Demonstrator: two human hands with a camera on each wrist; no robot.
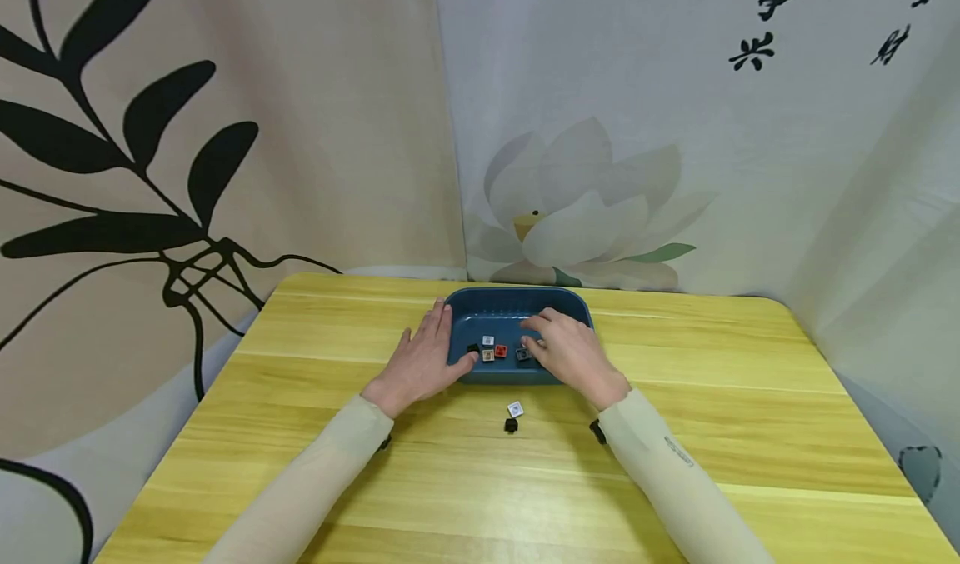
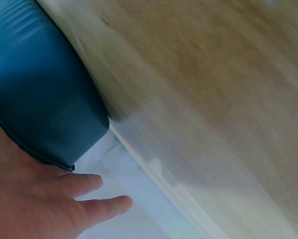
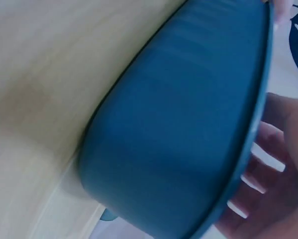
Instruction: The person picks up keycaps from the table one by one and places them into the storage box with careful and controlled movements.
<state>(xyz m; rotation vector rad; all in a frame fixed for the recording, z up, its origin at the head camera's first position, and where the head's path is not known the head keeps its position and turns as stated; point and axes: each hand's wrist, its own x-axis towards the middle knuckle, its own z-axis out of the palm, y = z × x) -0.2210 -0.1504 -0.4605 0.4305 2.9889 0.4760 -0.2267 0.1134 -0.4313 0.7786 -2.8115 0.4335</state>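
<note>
A dark blue tray with raised walls holds several small square pieces that look like keycaps. Inside are a white piece, a beige piece, a red piece, a dark grey piece and a black piece. My left hand rests on the tray's left rim, fingers straight, thumb over the front-left corner beside the black piece. Over the tray's right side reaches my right hand, fingers loosely bent and thumb tip close to the dark grey piece. Its fingers show beyond the rim in the right wrist view.
A white square piece and a black piece lie on the wooden table in front of the tray, between my forearms. Behind the table's back edge hangs a printed curtain.
</note>
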